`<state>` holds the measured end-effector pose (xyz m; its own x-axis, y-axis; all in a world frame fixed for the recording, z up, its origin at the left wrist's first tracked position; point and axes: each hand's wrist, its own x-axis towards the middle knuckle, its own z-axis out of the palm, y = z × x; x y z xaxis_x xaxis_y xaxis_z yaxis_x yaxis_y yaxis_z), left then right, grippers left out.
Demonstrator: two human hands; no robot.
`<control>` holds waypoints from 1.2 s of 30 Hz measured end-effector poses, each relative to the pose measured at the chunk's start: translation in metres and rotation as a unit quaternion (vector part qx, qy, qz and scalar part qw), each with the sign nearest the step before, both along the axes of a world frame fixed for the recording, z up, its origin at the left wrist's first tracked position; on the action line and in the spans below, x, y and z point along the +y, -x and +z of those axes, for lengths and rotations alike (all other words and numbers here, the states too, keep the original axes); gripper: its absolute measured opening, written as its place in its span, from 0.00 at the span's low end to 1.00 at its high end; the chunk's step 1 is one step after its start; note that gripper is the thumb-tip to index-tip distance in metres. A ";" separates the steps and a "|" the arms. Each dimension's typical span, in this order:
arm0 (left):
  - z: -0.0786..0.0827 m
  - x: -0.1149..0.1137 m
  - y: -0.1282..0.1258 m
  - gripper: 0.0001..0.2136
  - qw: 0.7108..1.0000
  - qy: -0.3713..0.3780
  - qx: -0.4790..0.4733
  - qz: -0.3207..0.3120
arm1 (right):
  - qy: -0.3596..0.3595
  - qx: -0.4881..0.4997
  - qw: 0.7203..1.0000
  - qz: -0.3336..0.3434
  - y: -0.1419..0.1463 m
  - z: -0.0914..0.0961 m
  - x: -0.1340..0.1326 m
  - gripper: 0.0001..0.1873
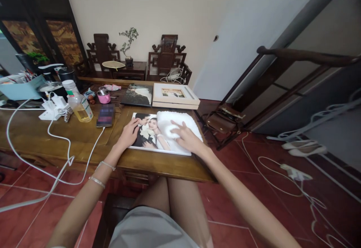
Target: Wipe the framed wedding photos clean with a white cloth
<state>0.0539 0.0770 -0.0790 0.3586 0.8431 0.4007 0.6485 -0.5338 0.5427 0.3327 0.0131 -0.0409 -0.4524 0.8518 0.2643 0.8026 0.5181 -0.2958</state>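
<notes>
A wedding photo album [146,131] lies on the wooden table in front of me, its picture showing two people in wedding clothes. I cannot tell whether it is a bound album or a single photo panel. Over its right part spreads a white, fluffy-looking cloth [166,119]. My left hand [129,132] rests at the album's left edge, fingers stretched flat along it. On the white cloth lies my right hand [184,137], with its fingers extended and spread apart. Part of the album's right side is hidden by the cloth and this hand.
Behind the album sit a dark photo book [137,95] and a white framed box [175,95]. To the left are a charging phone [105,115], a bottle of yellow liquid [79,103], a pink cup [103,96] and a power strip [55,108]. A wooden chair [225,122] stands right.
</notes>
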 end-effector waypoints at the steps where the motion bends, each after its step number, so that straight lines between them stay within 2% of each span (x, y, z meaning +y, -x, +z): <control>1: -0.001 0.000 -0.001 0.18 1.000 -0.001 0.001 0.002 | 0.003 -0.004 1.000 0.010 0.000 0.000 -0.020 0.23; 5: -0.002 0.001 -0.003 0.18 1.000 0.004 -0.003 0.006 | 0.026 -0.006 0.998 0.060 0.004 0.004 -0.092 0.26; 8: -0.003 0.000 -0.004 0.19 1.000 0.014 0.000 0.007 | 0.042 -0.007 0.996 0.075 0.007 0.007 -0.107 0.26; 11: -0.002 -0.001 -0.003 0.19 1.000 0.018 0.012 0.006 | 0.044 0.000 0.998 0.053 0.005 0.009 -0.077 0.25; 17: 0.001 -0.001 -0.001 0.19 1.000 0.004 0.016 -0.008 | 0.041 -0.005 0.999 -0.034 -0.002 0.011 0.035 0.24; 19: 0.003 -0.002 -0.001 0.19 1.000 0.003 0.010 -0.008 | 0.034 -0.002 0.998 -0.054 -0.001 0.011 0.056 0.23; 21: 0.003 -0.002 -0.002 0.19 1.000 0.004 0.001 -0.003 | 0.019 0.001 0.998 -0.064 0.000 0.009 0.061 0.23; 24: 0.001 -0.002 -0.002 0.18 1.000 0.004 -0.002 0.002 | 0.010 -0.005 0.999 -0.040 0.000 0.004 0.038 0.24; 28: -0.003 0.001 -0.003 0.18 1.000 0.000 -0.001 0.003 | 0.016 0.000 1.000 0.002 -0.002 0.002 -0.032 0.24; 32: -0.005 0.002 -0.003 0.19 1.000 0.002 0.016 0.012 | 0.047 -0.014 0.998 0.051 0.002 0.009 -0.096 0.26; 34: -0.005 0.002 -0.003 0.19 1.000 0.006 0.027 0.013 | 0.062 -0.017 0.996 0.063 0.004 0.012 -0.108 0.26; 36: -0.005 0.002 -0.003 0.19 0.999 0.002 0.035 0.008 | 0.067 -0.011 0.996 0.064 0.004 0.013 -0.100 0.25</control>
<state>0.0567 0.0786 -0.0844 0.3727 0.8505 0.3711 0.6932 -0.5210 0.4980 0.3292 -0.0868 -0.0280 -0.5644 0.8134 0.1405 0.7390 0.5738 -0.3531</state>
